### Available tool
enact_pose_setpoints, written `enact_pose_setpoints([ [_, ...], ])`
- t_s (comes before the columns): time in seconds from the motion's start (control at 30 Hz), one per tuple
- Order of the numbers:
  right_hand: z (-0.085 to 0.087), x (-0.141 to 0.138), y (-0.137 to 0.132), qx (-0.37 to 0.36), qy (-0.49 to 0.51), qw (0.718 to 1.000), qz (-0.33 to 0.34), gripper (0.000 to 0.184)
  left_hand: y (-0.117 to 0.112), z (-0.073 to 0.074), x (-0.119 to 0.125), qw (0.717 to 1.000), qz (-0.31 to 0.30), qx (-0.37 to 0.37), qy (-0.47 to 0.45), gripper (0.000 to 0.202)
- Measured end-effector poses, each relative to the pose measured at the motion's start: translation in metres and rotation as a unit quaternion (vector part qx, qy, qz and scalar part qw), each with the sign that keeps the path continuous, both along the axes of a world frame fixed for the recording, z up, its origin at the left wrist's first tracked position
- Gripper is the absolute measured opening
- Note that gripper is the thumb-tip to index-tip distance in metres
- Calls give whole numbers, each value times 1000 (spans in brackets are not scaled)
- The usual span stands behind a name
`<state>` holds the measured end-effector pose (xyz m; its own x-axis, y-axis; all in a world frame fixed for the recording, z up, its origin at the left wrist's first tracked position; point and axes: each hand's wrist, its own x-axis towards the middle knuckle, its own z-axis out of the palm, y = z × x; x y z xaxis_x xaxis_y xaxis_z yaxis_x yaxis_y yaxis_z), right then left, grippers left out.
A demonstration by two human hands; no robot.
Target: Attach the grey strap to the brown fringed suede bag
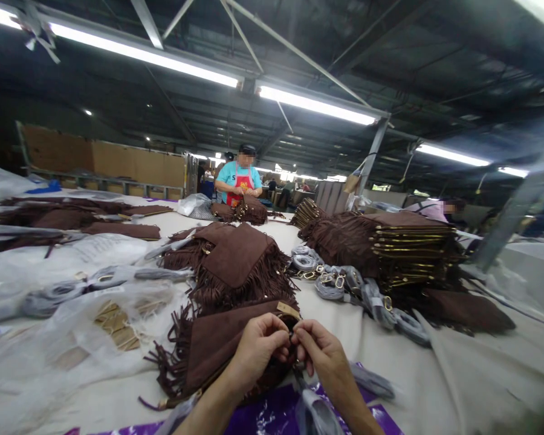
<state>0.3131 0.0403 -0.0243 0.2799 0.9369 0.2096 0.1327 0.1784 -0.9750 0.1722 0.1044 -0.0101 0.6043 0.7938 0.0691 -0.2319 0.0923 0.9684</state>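
Note:
A brown suede fringed bag [208, 350] lies on the white table in front of me, with a small tan tag [288, 310] at its upper right corner. My left hand [258, 347] and my right hand [320, 350] meet at that corner, both with fingers pinched together on a small dark part of the bag that I cannot make out. Behind it sits a pile of the same fringed bags [236, 260].
A tall stack of brown bags with gold trim [390, 241] stands at the right, with wrapped grey straps [340, 284] beside it. Clear plastic bags and tan tags [115, 326] lie at left. A person in a red apron [240, 178] works at the table's far end.

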Motion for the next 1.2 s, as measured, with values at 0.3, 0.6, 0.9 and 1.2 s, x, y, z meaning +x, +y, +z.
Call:
enact_pose_setpoints([
  [0.3,0,-3,-9,24,-10,999,-19,42,-4,-4,0,978,61,183,73,14],
  [0.6,-4,-5,-8,25,-63,997,-29,39,-8,-5,0,958,92,244,117,18],
  [0.9,-5,-12,-10,102,-312,941,-84,27,-14,-6,3,937,134,286,149,17],
  [1.2,10,-5,-46,48,-278,956,-75,31,-7,-3,-2,933,112,306,150,15],
])
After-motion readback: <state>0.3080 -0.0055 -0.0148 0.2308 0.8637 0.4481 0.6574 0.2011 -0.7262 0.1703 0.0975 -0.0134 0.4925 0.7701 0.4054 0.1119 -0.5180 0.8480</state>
